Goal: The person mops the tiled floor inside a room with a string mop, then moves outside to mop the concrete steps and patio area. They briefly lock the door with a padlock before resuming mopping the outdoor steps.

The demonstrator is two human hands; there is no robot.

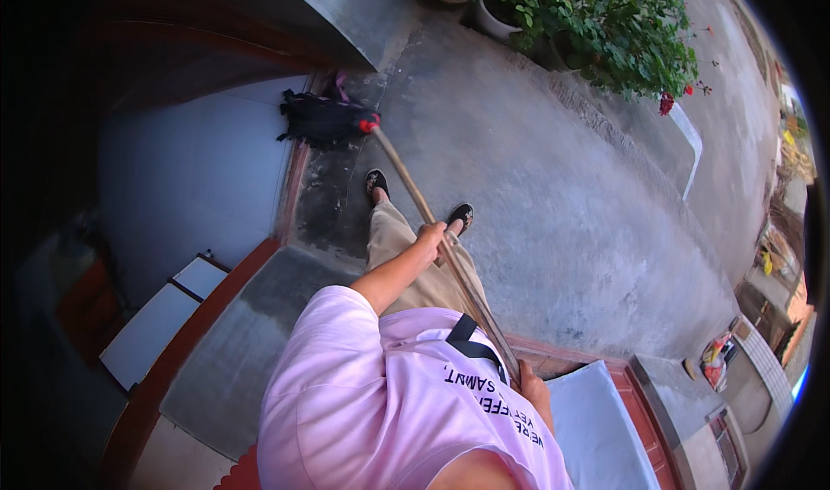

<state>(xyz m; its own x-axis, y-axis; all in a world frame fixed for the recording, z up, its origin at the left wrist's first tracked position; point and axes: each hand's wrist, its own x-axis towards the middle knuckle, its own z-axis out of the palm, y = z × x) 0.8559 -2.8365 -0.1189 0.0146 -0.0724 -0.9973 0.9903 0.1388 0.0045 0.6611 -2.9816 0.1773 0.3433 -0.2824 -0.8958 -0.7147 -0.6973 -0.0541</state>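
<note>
A mop with a long wooden handle (pixel 403 174) slants across the view. My left hand (pixel 432 238) grips the handle around its middle, in front of my legs. Nearer my waist, my right hand (pixel 533 386) is closed about the handle's upper end. A red collar (pixel 368 124) joins the handle to the mop head (pixel 324 119), a bundle of dark cloth strips with a little pink. That head lies over the reddish door sill (pixel 295 179), partly on the pale indoor floor and partly on the concrete outside. Dark, wet-looking patches mark the concrete beside the sill.
My shoes (pixel 461 215) stand on the concrete floor (pixel 551 231). Potted plants (pixel 603 30) with red flowers line the upper right, beyond a raised edge. A grey wall corner (pixel 350 17) juts out above the mop head. A pale sheet (pixel 600 419) hangs at the lower right.
</note>
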